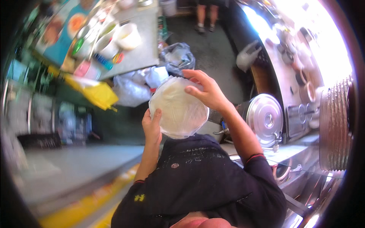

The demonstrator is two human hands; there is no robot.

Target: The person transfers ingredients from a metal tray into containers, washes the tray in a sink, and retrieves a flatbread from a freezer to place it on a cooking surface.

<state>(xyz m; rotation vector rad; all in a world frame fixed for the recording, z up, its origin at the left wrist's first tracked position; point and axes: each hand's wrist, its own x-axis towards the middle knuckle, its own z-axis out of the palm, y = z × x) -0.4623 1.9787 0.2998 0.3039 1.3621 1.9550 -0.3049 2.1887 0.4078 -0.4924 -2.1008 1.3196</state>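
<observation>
In front of my chest is a pale, roundish, flat bundle (pixel 180 109) with a wrinkled, translucent, film-like surface and an uneven rim. What is inside it I cannot tell. My left hand (pixel 152 125) grips its left edge, thumb on top and fingers underneath. Over the upper right edge reaches my right hand (pixel 206 89), palm down, its thumb and fingers spread apart. The thumb tip overlaps the film; whether it presses on it is unclear.
White tubs (pixel 127 37) stand on a metal table (pixel 148 54) at upper left. Below it bulge plastic bags (pixel 132 91) and a yellow bag (pixel 99 95). At right are a round metal lid (pixel 263 119) and a stack of ribbed trays (pixel 333 128). A person's legs (pixel 207 14) show ahead.
</observation>
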